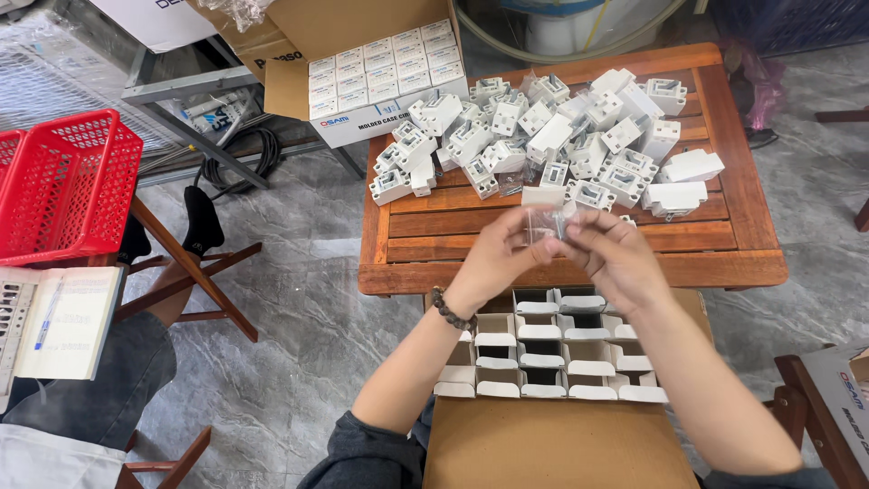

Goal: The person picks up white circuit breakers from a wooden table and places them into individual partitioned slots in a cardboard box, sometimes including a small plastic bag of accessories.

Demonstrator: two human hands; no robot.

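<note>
1. Presently, in the head view, we see both hands raised over the near edge of the wooden table [434,237]. The left hand [493,258] and the right hand [614,258] pinch between their fingertips a small clear plastic bag [546,224]; both are closed on it. What the bag holds we cannot tell.

2. On progress, we judge the work to be in its middle. A heap of white breaker-type devices [552,136] lies loose on the table, roughly three dozen; an exact count is not possible because they overlap. Below the hands, an open carton [552,444] holds small white boxes [543,358] with their flaps up, about sixteen showing in four rows, the arms hiding some.

3. At the table's far left corner stands a second open carton [385,68] with closed white boxes, about twenty visible from above.

4. To the left we note one red plastic basket [63,186], another person's knee carrying a notebook [68,321] and a pen, and black cable [240,158] on the floor.
</note>
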